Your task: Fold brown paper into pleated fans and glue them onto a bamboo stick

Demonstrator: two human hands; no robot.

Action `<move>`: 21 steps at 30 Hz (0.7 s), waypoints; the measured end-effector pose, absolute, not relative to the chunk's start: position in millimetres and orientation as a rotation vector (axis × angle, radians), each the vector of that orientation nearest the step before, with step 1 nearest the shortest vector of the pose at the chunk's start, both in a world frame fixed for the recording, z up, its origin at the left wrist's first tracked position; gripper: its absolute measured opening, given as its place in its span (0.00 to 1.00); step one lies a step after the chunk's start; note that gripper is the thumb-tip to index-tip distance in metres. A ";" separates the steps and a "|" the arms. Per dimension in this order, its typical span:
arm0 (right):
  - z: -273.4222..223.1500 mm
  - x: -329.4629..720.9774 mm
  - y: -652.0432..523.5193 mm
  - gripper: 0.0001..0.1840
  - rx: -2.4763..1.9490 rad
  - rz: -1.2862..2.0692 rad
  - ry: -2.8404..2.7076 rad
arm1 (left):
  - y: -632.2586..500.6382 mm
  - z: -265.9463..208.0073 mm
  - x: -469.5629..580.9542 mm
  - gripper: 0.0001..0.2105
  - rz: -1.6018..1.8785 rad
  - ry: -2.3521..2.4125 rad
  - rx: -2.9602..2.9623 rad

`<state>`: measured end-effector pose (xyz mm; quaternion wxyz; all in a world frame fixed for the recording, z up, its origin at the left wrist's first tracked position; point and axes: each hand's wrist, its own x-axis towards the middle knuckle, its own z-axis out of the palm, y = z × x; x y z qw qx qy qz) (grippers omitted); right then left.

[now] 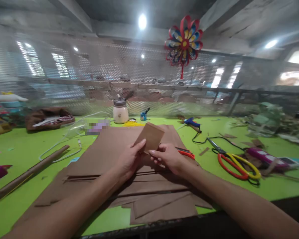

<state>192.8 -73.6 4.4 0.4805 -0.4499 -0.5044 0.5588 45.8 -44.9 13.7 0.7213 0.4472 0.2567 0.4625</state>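
A small rectangular piece of brown cardboard (pixel 150 135) is held up, tilted, above the middle of the table. My left hand (pixel 132 157) grips its left edge, thumb on the near face. At its lower right corner, my right hand (pixel 168 156) pinches it between thumb and fingers. Beneath both hands lies a spread stack of larger brown cardboard sheets (pixel 112 142). Just right of my right hand, red-handled scissors (pixel 188 154) rest partly hidden on the stack.
Large scissors (pixel 235 164) with red and yellow handles lie at right, near a blue glue gun (pixel 192 122) and its cord. A brown tube (pixel 30 174) and white cable lie left. Behind stand a bottle (pixel 120 111) and a perforated screen (pixel 99 66). A paper flower (pixel 184 43) hangs above.
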 end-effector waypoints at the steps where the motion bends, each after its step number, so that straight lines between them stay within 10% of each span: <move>1: 5.3 192.5 -73.6 0.16 -1.121 1.356 -1.248 | -44.2 13.1 46.6 0.14 1.011 0.571 0.997; 6: 24.3 206.1 -68.4 0.16 -1.233 1.107 -1.578 | -37.3 10.3 48.2 0.16 1.002 0.582 1.014; 12: 55.6 306.5 -88.0 0.15 -1.890 0.053 -2.012 | -33.3 10.1 48.4 0.14 1.111 0.611 0.997; 16: 44.7 387.8 -120.8 0.11 -2.454 0.006 -1.886 | -34.5 9.5 48.9 0.11 1.075 0.623 0.962; 21: 15.1 427.5 -137.7 0.31 -2.638 0.111 -1.773 | -34.2 7.9 49.5 0.09 1.078 0.647 0.938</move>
